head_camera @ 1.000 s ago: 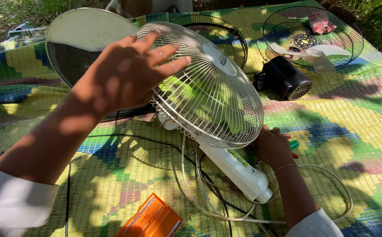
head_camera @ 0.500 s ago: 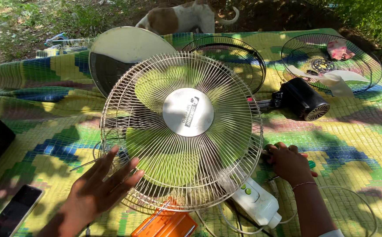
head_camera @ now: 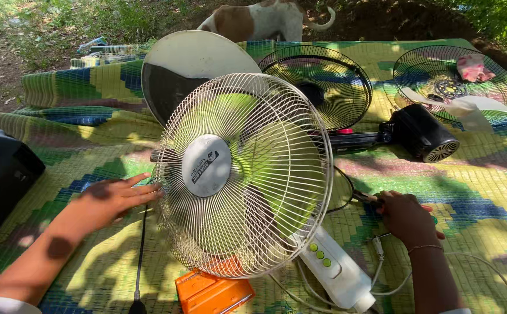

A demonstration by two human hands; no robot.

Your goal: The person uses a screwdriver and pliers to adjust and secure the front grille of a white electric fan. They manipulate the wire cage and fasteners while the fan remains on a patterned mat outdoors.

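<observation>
A dog stands beyond the mat; black motor nearby.

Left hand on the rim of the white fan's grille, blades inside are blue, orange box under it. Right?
Not quite. In the head view the blades inside the white fan are green, not blue. The rest holds: the left hand touches the grille rim, and the orange box lies below the fan.

Cream wire-grilled fan with lime-green blades and grey hub, white fan stem with green buttons, woven mat zigzagged in yellow, green and blue, black fan motor, orange box, white-and-brown dog
</observation>
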